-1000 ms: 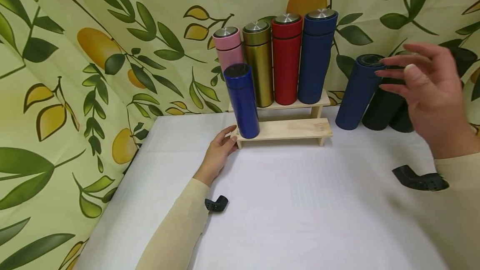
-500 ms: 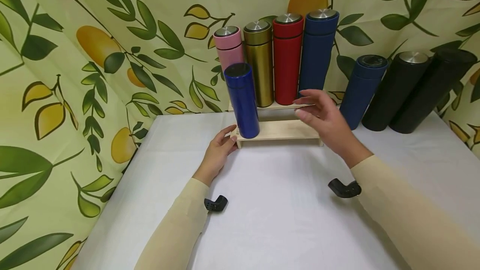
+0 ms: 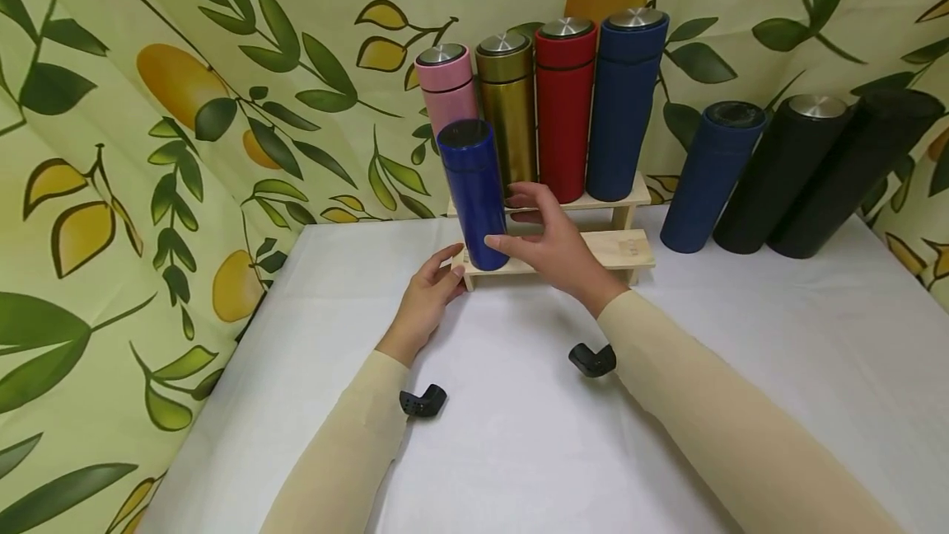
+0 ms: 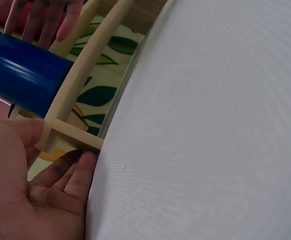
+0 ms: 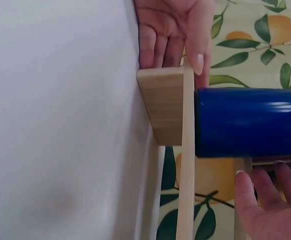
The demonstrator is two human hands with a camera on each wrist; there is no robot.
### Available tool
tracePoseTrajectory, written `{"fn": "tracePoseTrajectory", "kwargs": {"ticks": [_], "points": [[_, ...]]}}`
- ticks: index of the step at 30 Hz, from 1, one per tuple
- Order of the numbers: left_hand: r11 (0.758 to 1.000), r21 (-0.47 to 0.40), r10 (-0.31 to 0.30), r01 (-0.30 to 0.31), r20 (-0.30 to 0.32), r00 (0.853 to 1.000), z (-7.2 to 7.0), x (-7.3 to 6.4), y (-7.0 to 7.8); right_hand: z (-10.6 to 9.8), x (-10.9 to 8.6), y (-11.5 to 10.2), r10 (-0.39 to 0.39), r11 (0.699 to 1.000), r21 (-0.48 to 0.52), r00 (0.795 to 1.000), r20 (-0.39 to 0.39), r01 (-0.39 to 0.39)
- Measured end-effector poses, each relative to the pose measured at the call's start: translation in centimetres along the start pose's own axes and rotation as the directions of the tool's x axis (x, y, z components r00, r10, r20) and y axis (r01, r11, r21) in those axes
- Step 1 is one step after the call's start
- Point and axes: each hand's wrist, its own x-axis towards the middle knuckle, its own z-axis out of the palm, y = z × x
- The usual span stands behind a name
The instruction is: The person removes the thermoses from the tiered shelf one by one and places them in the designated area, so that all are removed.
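A glossy blue thermos bottle [image 3: 473,196] stands upright on the lower step of a two-tier wooden stand [image 3: 608,249], at its left end. My left hand [image 3: 427,303] grips that end of the stand, thumb on the board's edge and fingers at the leg [image 5: 161,102]. My right hand [image 3: 552,241] is at the bottle's right side, its thumb [image 5: 246,192] and fingers parted and relaxed, close beside the bottle. Behind on the upper step stand a pink bottle [image 3: 448,93], a gold bottle [image 3: 507,118], a red bottle [image 3: 565,114] and a matte blue bottle [image 3: 626,114].
To the right of the stand, a shorter blue bottle [image 3: 708,184] and two black bottles [image 3: 778,180] stand on the white-covered table [image 3: 519,435]. A leaf-and-fruit patterned curtain [image 3: 282,105] hangs behind and along the left side.
My right hand has swept left from the bottles at the right, across the stand's front, to the glossy blue bottle. My left hand has stayed on the stand's end.
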Motion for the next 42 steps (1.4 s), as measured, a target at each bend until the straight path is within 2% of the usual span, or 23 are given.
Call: {"fn": "tracePoseTrajectory", "kwargs": {"ticks": [9,21,29,42], "points": [[1.000,0.005,-0.006,0.006,0.005,1.000,-0.1,0.0,0.1,2.0,1.7,0.1,0.020,1.000,-0.004,0.999,-0.047,-0.020],[1.000,0.003,0.000,0.000,0.007,1.000,-0.1,-0.1,0.4,2.9,2.4,-0.2,0.026,0.995,-0.096,0.994,-0.109,-0.037],[1.000,-0.011,-0.001,0.001,0.006,1.000,0.2,-0.1,0.4,2.3,1.5,-0.2,-0.007,0.995,-0.098,0.995,-0.095,-0.003],[0.999,-0.038,0.001,-0.001,-0.002,1.000,0.3,-0.2,0.5,0.5,-1.9,-0.5,-0.022,0.997,-0.073,0.997,-0.077,0.016]]}}
